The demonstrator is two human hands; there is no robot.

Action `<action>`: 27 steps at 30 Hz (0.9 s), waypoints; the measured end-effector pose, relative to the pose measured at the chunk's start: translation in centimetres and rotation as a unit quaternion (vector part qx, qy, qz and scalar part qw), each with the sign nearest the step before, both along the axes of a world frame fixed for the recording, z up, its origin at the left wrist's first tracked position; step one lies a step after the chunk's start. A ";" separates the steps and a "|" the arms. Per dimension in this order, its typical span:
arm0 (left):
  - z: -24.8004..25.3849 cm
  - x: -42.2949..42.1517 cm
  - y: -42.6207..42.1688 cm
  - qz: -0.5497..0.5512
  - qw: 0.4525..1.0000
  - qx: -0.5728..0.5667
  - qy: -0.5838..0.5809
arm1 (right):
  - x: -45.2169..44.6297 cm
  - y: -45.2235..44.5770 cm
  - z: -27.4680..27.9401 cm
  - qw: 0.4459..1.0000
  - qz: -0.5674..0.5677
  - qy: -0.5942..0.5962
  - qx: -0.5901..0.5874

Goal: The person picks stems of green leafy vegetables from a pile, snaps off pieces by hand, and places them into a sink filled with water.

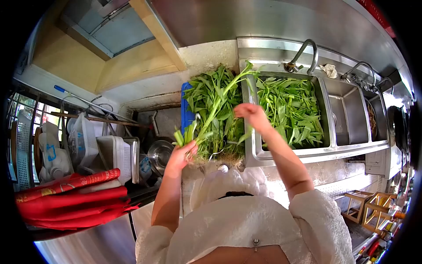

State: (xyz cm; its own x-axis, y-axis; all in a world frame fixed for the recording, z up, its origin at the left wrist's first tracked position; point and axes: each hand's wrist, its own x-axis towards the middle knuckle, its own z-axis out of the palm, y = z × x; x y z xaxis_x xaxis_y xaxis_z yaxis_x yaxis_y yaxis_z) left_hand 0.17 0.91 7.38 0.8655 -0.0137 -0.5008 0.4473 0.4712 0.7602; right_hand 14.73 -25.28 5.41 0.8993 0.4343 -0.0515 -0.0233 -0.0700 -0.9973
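Note:
My left hand (183, 155) is closed around the lower stems of a bunch of leafy green vegetables (216, 105), which slants up to the right toward the sink's corner. Beneath that bunch, a heap of the same greens (203, 90) with roots at its near end lies on a blue tray (186, 108). My right hand (251, 114) is raised over the left edge of the sink, its fingers curled; what they hold, if anything, is too small to tell. The left basin of the metal sink (285, 155) is filled with loose green leaves and stems (292, 110).
Faucets (314, 55) rise behind the sink, with a pale cloth (329, 70) near one. White plastic baskets (115, 152), a metal bowl (161, 154) and red material (79, 204) are at left. Wooden stools (376, 211) stand at lower right.

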 end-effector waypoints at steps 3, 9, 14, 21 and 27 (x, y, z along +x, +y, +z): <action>0.4 -1.7 2.2 -0.040 0.996 -0.067 -0.032 | 0.5 -5.7 1.8 0.805 -0.129 -0.207 -0.541; 2.2 -2.7 4.3 -0.081 0.996 -0.007 -0.029 | 0.6 -6.5 7.7 0.769 -0.227 -0.513 -0.306; 2.8 -1.2 3.1 -0.109 0.993 -0.018 -0.031 | 2.1 -8.7 6.0 0.771 -0.170 -0.516 -0.333; 1.2 1.1 0.4 -0.144 0.983 -0.116 0.018 | 1.6 -11.7 3.2 0.734 -0.203 -0.530 -0.372; 0.4 1.0 0.3 -0.169 0.982 -0.083 0.013 | 2.4 -14.1 4.4 0.694 -0.178 -0.595 -0.365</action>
State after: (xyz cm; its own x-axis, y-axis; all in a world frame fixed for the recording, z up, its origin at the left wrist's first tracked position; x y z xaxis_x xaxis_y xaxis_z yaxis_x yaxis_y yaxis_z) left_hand 1.14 1.25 7.75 0.7842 -0.3812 -0.4896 0.6181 0.4095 0.6710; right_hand 17.11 -39.36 9.78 0.5380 0.4214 0.7300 0.6399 -0.7679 -0.0283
